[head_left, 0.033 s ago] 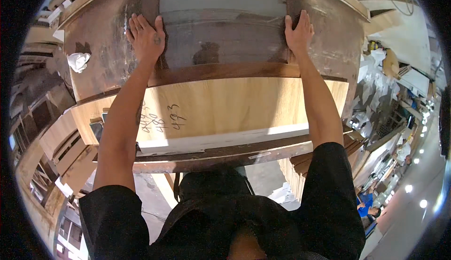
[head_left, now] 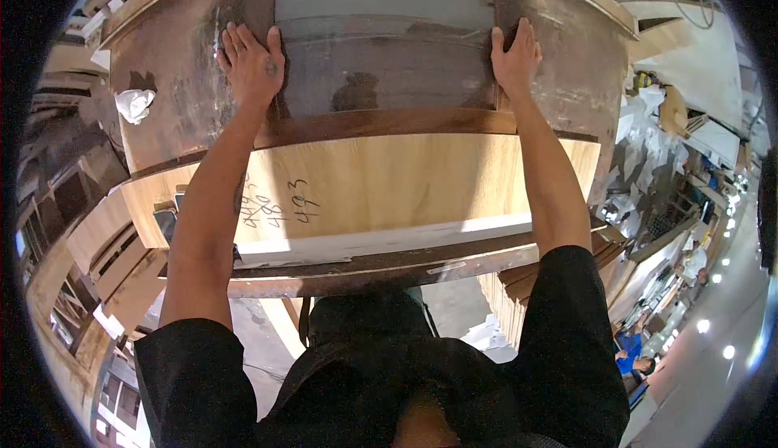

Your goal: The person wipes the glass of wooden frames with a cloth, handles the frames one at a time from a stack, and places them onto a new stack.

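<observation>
Hands flat, fingers spread, gripping nothing: left hand (head_left: 253, 63) on the left stile and right hand (head_left: 514, 57) on the right stile of a dark brown wooden frame with a grey glazed panel (head_left: 385, 51). Frame lies directly ahead, long axis crosswise, both hands equally near. It rests on a stained worktop (head_left: 166, 108) above a pale plywood sheet (head_left: 405, 181). Crumpled white rag (head_left: 134, 104) lies left. No containers visible.

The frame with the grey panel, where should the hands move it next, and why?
Probably slide the frame a little toward the person: both hands, left and right, lie flat on its side rails, and it overlaps the pale board only at its near edge.
</observation>
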Demonstrator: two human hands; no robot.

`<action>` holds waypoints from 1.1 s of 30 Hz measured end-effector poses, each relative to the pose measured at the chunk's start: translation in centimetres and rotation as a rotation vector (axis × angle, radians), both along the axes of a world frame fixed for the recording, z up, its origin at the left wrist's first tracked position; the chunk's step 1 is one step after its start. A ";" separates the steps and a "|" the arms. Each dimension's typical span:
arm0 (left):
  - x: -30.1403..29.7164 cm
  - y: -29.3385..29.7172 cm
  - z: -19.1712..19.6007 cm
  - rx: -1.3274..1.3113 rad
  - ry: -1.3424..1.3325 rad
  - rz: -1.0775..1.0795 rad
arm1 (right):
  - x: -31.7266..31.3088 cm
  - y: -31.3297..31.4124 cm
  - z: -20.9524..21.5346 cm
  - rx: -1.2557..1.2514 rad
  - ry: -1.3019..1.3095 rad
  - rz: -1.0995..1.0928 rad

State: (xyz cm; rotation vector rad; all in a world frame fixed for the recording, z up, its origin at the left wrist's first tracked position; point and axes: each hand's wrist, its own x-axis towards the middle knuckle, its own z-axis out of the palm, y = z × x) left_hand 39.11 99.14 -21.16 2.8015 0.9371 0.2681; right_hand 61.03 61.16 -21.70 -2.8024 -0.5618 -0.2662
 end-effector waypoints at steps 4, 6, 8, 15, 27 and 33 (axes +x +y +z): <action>-0.5 0.6 -0.6 0.039 -0.013 0.032 | -0.4 0.9 0.5 0.002 0.035 -0.003; -0.3 0.5 -0.5 0.029 -0.008 0.066 | -0.4 0.8 0.5 0.007 0.028 0.002; -0.2 0.4 -0.3 0.019 -0.008 0.062 | -0.3 0.7 0.4 0.004 0.027 -0.007; -0.8 0.7 -0.1 0.056 -0.024 -0.007 | -0.8 1.5 1.2 -0.022 -0.042 -0.034; -0.3 -0.2 2.2 -0.010 -0.071 0.048 | -0.3 1.1 0.4 -0.051 0.081 -0.075; -0.6 0.1 2.6 -0.116 0.055 0.104 | -1.2 2.6 2.0 0.066 0.052 -0.032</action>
